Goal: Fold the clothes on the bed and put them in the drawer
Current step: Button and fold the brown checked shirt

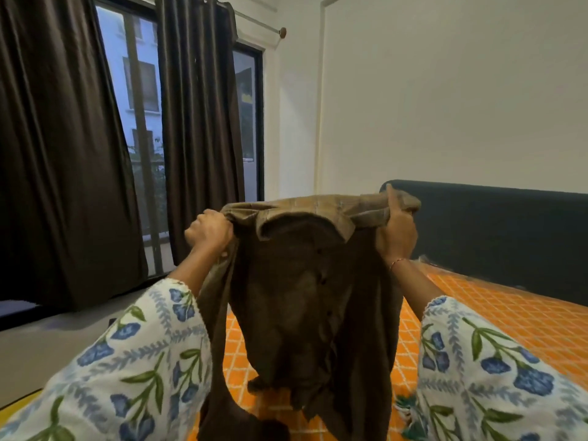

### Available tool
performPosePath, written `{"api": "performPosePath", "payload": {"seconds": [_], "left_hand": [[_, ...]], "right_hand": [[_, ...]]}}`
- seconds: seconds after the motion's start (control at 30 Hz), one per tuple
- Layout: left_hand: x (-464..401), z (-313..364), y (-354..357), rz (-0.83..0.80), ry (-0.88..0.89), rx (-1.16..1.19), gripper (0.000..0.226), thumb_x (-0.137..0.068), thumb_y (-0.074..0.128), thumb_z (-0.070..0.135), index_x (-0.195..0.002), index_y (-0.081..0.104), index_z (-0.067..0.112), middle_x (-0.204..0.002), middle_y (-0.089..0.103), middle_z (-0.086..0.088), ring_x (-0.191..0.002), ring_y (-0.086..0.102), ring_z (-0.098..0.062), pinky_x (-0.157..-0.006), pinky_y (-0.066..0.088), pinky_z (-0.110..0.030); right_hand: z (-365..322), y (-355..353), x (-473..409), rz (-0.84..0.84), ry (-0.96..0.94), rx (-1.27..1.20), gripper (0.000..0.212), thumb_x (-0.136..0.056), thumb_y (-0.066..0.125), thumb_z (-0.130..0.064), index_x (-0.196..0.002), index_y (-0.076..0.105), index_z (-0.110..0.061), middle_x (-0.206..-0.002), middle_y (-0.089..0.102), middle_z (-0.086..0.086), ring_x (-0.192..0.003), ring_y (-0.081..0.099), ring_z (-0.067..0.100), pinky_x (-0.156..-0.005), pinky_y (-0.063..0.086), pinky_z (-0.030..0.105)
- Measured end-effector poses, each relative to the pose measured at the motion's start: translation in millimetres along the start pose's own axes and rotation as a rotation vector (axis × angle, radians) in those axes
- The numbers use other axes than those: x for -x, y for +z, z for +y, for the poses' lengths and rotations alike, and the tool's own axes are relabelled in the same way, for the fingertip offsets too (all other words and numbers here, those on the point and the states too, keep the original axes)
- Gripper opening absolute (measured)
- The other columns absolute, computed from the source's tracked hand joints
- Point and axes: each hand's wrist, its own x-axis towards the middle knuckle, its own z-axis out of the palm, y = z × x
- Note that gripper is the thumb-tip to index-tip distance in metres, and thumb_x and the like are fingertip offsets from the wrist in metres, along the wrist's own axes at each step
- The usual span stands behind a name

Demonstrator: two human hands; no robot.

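Observation:
A brown collared shirt (305,300) hangs in the air in front of me, over the bed (509,316). My left hand (210,232) grips its left shoulder and my right hand (397,230) grips its right shoulder, thumb up. The collar faces me and the hem reaches down to the orange checked bedsheet. A bit of another patterned garment (409,409) shows at the bottom right by my sleeve. No drawer is in view.
A dark headboard (496,237) runs along the white wall at the right. Dark curtains (63,154) and a tall window (136,122) fill the left side. Grey floor (47,351) lies left of the bed.

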Motion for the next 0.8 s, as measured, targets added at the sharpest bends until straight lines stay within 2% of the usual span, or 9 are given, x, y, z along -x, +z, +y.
{"api": "performPosePath", "payload": {"seconds": [0.07,0.13,0.27,0.33,0.4,0.5,0.57,0.67,0.8], "left_hand": [[4,5,-6,-0.358,-0.264,0.480,0.039,-0.102,0.035,0.031,-0.102,0.056,-0.002,-0.086,0.066,-0.018,-0.054,0.067,-0.024,-0.046,0.053,-0.028],[4,7,0,-0.549,-0.333,0.902,0.040,-0.103,0.031,0.035,-0.108,0.055,0.004,-0.095,0.065,-0.021,-0.067,0.068,-0.028,-0.053,0.058,-0.036],[-18,24,13,-0.300,-0.122,1.219,0.057,-0.099,0.022,0.056,-0.112,0.064,0.018,-0.106,0.067,-0.010,-0.099,0.061,-0.024,-0.090,0.051,-0.040],[-20,30,14,-0.282,-0.062,1.149,0.044,-0.100,0.031,0.048,-0.096,0.064,0.021,-0.098,0.066,-0.004,-0.101,0.058,-0.022,-0.095,0.046,-0.037],[-19,28,24,-0.328,-0.080,1.024,0.034,-0.102,0.032,0.036,-0.113,0.058,0.017,-0.112,0.062,-0.007,-0.107,0.054,-0.025,-0.094,0.043,-0.040],[-16,28,36,-0.248,-0.069,1.081,0.043,-0.103,0.027,0.038,-0.131,0.051,0.016,-0.124,0.057,-0.007,-0.113,0.053,-0.024,-0.102,0.042,-0.040],[-11,32,40,-0.213,-0.068,1.143,0.052,-0.101,0.027,0.049,-0.124,0.057,0.014,-0.112,0.062,-0.007,-0.107,0.055,-0.022,-0.100,0.042,-0.035],[-11,21,50,-0.261,-0.153,1.092,0.045,-0.102,0.028,0.044,-0.111,0.060,0.014,-0.092,0.059,-0.004,-0.106,0.053,-0.023,-0.092,0.040,-0.034],[-13,-2,58,-0.303,-0.193,0.857,0.038,-0.103,0.031,0.030,-0.137,0.041,0.016,-0.130,0.052,-0.011,-0.116,0.051,-0.030,-0.092,0.046,-0.042]], "right_hand": [[6,6,2,-0.104,-0.054,0.153,0.054,-0.096,0.037,-0.009,-0.148,0.031,-0.021,-0.134,0.048,0.027,-0.123,0.045,0.045,-0.094,0.043,0.050],[5,12,-2,-0.079,0.013,0.086,0.047,-0.097,0.036,-0.011,-0.144,0.038,-0.016,-0.139,0.044,0.024,-0.126,0.043,0.044,-0.099,0.040,0.050],[-7,1,-33,0.116,-0.093,0.025,0.055,-0.096,0.042,-0.012,-0.149,0.028,-0.017,-0.149,0.033,0.023,-0.132,0.036,0.043,-0.105,0.036,0.050],[2,1,-44,-0.052,-0.108,0.150,0.054,-0.094,0.041,-0.009,-0.147,0.033,-0.016,-0.140,0.044,0.024,-0.124,0.045,0.043,-0.100,0.041,0.048],[12,3,-44,-0.304,0.094,0.179,0.047,-0.094,0.037,-0.009,-0.141,0.037,-0.007,-0.133,0.051,0.026,-0.117,0.051,0.043,-0.097,0.042,0.045],[5,7,-40,-0.135,0.255,-0.016,0.038,-0.100,0.033,-0.015,-0.130,0.047,0.001,-0.127,0.056,0.020,-0.114,0.054,0.038,-0.095,0.043,0.041],[0,6,-35,0.015,0.227,-0.150,0.037,-0.102,0.032,-0.023,-0.126,0.053,-0.004,-0.120,0.058,0.011,-0.112,0.055,0.031,-0.097,0.042,0.042],[11,8,-27,-0.135,0.200,-0.007,0.037,-0.099,0.036,-0.020,-0.133,0.050,-0.014,-0.129,0.055,0.020,-0.115,0.053,0.042,-0.097,0.043,0.047],[31,21,-22,-0.219,0.200,0.106,0.035,-0.095,0.035,-0.018,-0.117,0.059,-0.006,-0.122,0.059,0.021,-0.106,0.057,0.042,-0.089,0.048,0.044]]}}
